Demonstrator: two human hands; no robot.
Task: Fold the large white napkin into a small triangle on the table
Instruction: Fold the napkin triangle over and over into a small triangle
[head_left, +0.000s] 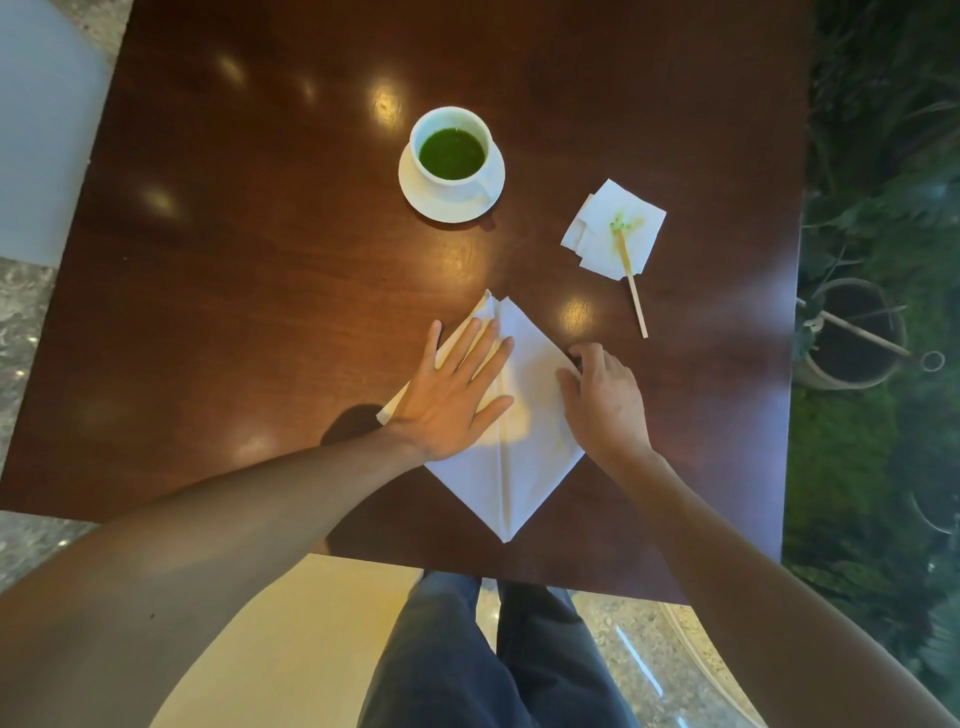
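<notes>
White cloth, the large napkin (524, 415), lies on the dark brown wooden table (260, 291) in the lower middle of the frame, near the table's front edge. It has a kite-like shape with one point toward the person, and a straight fold line runs through its middle from the top to this lower point.

The left hand (457, 389) lies flat on the left half of the napkin, palm down, with all fingers stretched and spread; it grasps nothing, it only presses on the cloth. The right hand (605, 395) is at the right edge of the napkin with the fingers bent, and the fingertips seem to pinch the right corner of the cloth.

In the upper middle of the frame a white cup (451, 150) with green liquid stands on a white saucer (431, 200). To the right of it, well apart from the big napkin, lies a small paper napkin (597, 244) with green stains, and a thin wooden stick (635, 293) rests partly on this paper and partly on the table.
</notes>
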